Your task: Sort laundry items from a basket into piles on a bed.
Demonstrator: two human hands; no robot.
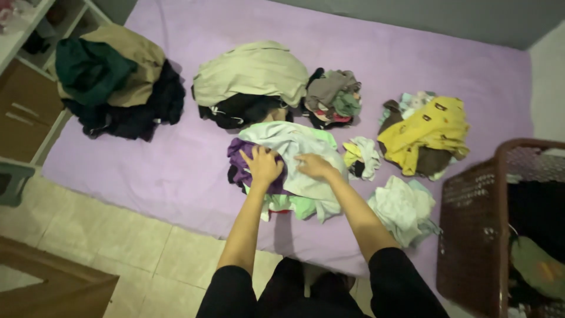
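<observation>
Both hands flat, fingers spread, pressing the near clothes pile [291,171] on the purple bed [176,171]: left hand [263,166], right hand [313,166]. Gripping nothing. Risk: pile sits near the bed edge; a push could slide garments onto the floor. Count: seven piles, one brown laundry basket [471,224].

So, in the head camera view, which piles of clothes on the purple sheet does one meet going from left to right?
Dark green and tan pile → beige pile → grey pile → yellow pile, then the brown laundry basket past the sheet's right end.
</observation>
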